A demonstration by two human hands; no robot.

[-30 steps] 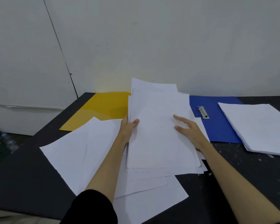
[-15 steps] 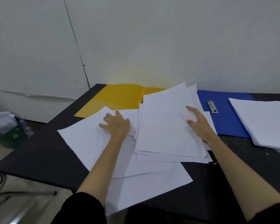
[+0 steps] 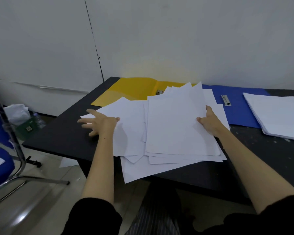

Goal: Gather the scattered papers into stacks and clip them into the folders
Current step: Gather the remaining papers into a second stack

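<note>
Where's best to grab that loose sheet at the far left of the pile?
Take the loose sheet by its far-left corner, coming from the left where the left hand is spread. That corner lies free on bare table; its right side is buried under other papers.

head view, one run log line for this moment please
left hand open, reaching over loose sheet | right hand gripping paper pile edge | yellow folder, blue folder open | neat stack unclipped

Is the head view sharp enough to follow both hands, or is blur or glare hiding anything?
Head view: left hand is motion-blurred at the fingertips; right hand is sharper, on the paper pile. No glare on the sheets; soft shadows only. Wide-angle lens bends the wall seam.
</note>
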